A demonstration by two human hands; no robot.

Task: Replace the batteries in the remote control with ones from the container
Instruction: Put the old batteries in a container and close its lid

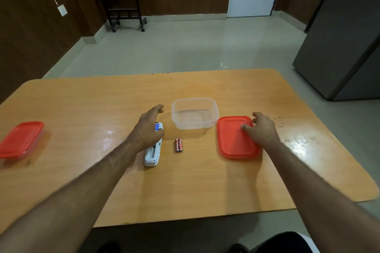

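Head view shows the left hand [148, 129] spread, empty, above the white remote control [153, 153], the right hand [262, 129] spread on the red lid [234, 139], and two small, light, slippery batteries [178, 145] on the tabletop [185, 187] before the clear container [194, 113], best pinched at mid-length.

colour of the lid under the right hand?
Red lid, flat on the table beside the clear container; head view.

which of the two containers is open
The clear container at table centre; its red lid lies beside it. The container at the left edge is lidded.
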